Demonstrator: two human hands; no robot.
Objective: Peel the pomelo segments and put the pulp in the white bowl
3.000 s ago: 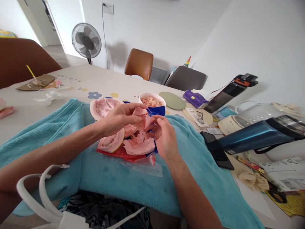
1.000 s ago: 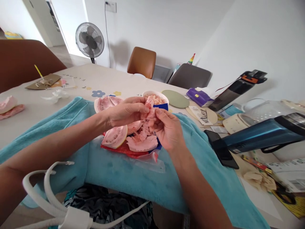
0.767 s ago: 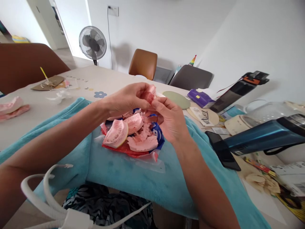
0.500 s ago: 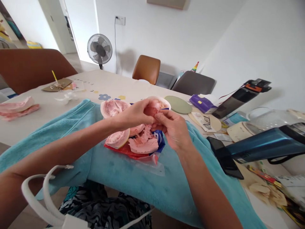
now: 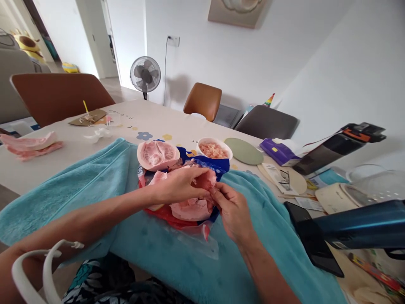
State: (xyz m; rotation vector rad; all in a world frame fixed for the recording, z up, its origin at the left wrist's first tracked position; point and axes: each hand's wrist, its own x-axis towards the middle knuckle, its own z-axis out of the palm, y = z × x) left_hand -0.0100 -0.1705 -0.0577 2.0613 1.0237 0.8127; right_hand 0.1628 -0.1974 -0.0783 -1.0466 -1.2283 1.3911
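My left hand (image 5: 180, 184) is closed around a pink pomelo segment (image 5: 207, 180), thumb on the near side. The fingertips of my right hand (image 5: 232, 211) pinch the right edge of that same segment. Below both hands, pomelo peel pieces (image 5: 190, 211) lie on a red and blue plastic bag (image 5: 218, 164). A larger pomelo rind (image 5: 158, 155), its hollow side up, rests behind my left hand. Just beyond the bag stands a white bowl (image 5: 198, 148) holding peeled pomelo flesh (image 5: 212, 150). My hands partly hide the bag's middle.
A turquoise towel (image 5: 253, 228) lies beneath the bag. To the right are a phone (image 5: 311, 236), a blue bottle (image 5: 363, 226), a dark bottle (image 5: 325, 147), glasses (image 5: 284, 179) and a purple tissue pack (image 5: 278, 152). More peel (image 5: 31, 145) lies far left.
Both hands have come down from in front of the bowl to over the bag, still on the pomelo segment. The bowl's contents now show. The view has tilted up and shifted left.
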